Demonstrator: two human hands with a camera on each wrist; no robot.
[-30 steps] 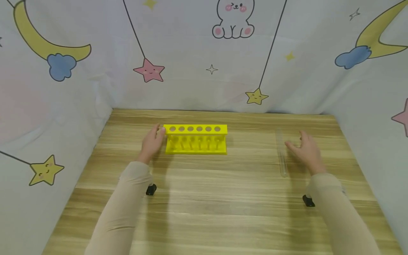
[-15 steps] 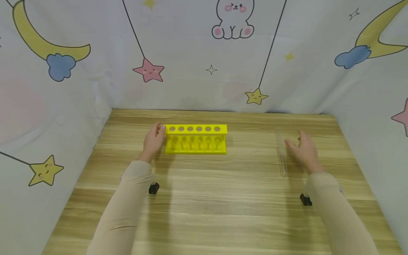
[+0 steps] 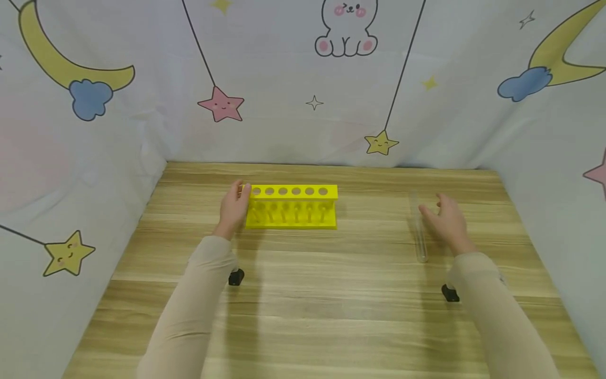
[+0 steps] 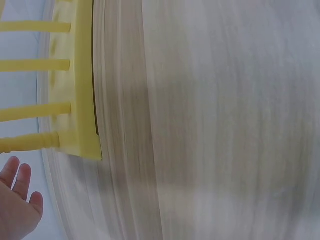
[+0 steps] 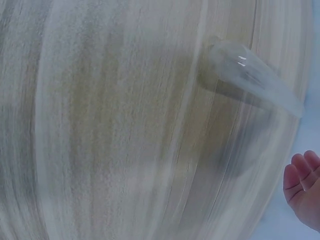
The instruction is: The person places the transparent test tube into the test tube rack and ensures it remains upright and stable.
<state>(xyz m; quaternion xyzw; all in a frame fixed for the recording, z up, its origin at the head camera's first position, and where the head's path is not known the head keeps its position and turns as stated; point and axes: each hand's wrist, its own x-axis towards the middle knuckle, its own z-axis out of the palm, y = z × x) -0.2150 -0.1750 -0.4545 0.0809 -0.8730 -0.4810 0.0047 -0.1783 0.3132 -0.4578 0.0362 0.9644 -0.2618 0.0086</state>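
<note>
A yellow test tube rack [image 3: 292, 228] with a row of holes along its top stands left of centre on the table, and no tubes are in it. At its left end is my left hand [image 3: 232, 210], the thumb overlapping the top bar in the head view. In the left wrist view the fingers [image 4: 21, 180] are loosely bent beside the rack's end [image 4: 85, 100]; whether they touch it I cannot tell. A clear test tube [image 3: 421, 242] lies lengthwise on the right. My right hand [image 3: 447, 221] hovers just right of this tube [image 5: 255, 72], thumb and fingers spread, holding nothing.
The wood-grain table [image 3: 331, 305] has a white cloth [image 3: 284, 131] with printed stars and moons behind it and on both sides. Wood surface lies between the rack and the tube. Each wrist carries a small black camera mount [image 3: 236, 277].
My left hand has shifted right, so its thumb now overlaps the rack's end. My right hand has moved slightly left, closer to the tube. Rack and tube have stayed in place.
</note>
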